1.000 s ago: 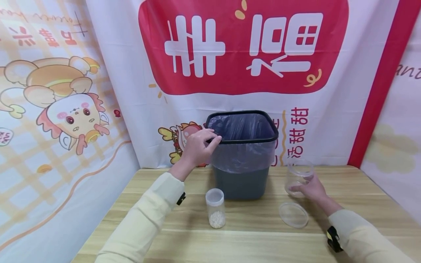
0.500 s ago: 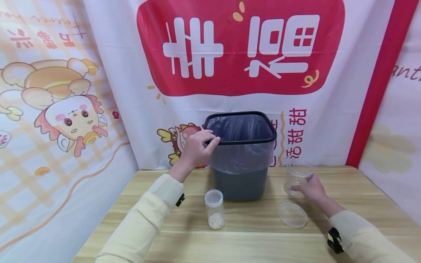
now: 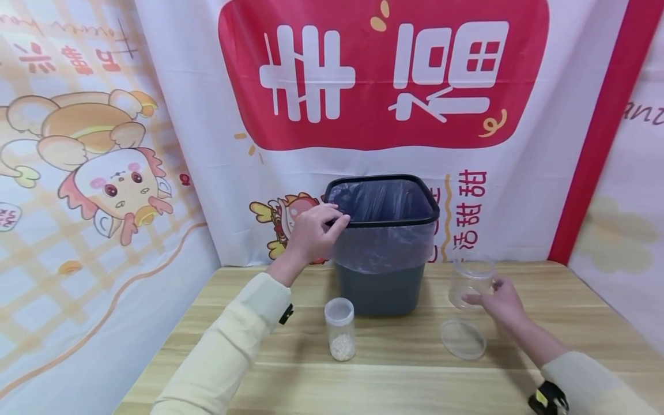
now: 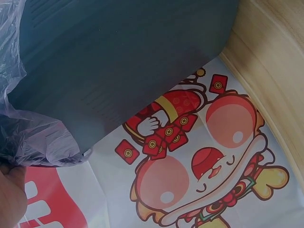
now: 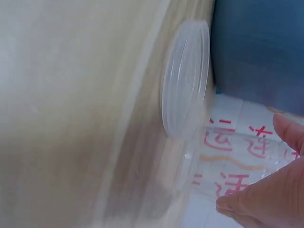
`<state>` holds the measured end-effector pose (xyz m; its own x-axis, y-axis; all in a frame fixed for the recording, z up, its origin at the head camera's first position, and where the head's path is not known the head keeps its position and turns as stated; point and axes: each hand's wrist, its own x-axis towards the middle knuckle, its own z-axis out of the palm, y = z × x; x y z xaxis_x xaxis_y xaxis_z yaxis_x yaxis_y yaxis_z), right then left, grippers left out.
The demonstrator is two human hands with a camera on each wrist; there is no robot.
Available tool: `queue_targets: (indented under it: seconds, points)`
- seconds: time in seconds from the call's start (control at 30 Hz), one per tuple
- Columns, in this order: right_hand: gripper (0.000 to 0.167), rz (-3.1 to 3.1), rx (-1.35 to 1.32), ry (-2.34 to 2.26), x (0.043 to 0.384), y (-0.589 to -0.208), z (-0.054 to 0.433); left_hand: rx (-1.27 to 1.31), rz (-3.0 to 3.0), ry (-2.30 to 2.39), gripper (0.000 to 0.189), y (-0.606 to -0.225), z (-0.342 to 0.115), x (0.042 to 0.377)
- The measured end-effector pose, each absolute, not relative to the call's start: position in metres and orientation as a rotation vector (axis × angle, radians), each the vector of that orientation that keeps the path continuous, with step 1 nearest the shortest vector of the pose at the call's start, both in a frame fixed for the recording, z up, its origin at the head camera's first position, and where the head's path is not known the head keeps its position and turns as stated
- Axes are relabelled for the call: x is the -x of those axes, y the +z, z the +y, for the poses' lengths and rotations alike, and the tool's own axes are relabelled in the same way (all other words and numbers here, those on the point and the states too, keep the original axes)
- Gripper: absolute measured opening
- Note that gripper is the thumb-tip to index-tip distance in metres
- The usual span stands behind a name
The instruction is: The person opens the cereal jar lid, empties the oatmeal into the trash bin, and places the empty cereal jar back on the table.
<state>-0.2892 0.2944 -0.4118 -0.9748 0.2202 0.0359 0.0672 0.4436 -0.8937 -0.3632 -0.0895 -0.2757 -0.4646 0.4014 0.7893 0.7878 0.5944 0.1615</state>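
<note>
My left hand holds the left front corner of the black rim of a dark grey trash can. A clear plastic liner is folded over that rim; in the left wrist view, part of my left hand shows beside it. My right hand is at a clear empty jar, right of the can. The thumb lies before the jar and the fingers at its right side, spread and loose. In the right wrist view, thumb and fingertips stand on either side of the jar.
A round clear lid lies flat on the wooden table in front of the jar. Left of it stands a slim clear canister with white bits at its bottom. Printed cloths hang behind and at the sides.
My right hand has drawn back a little to the right, its fingers coming off the jar's side. The jar stays in place. The left hand keeps its place on the rim.
</note>
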Motion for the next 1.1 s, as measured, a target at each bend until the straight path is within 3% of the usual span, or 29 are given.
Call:
queue_targets:
  seconds: [0.1,0.43,1.1]
  points:
    - [0.087,-2.534,0.275,1.592,0.278,-0.41,0.292,0.936,-2.096,-0.665,0.03,-0.275,-0.088,0.362]
    - [0.103,-2.564,0.242,1.7,0.251,-0.418,0.263,0.924,-2.101,-0.642,0.031,-0.274,-0.086,0.363]
    - [0.081,-2.448,-0.215,1.819,0.235,-0.428,0.15,0.917,-2.113,-0.663,0.034,-0.275,-0.089,0.362]
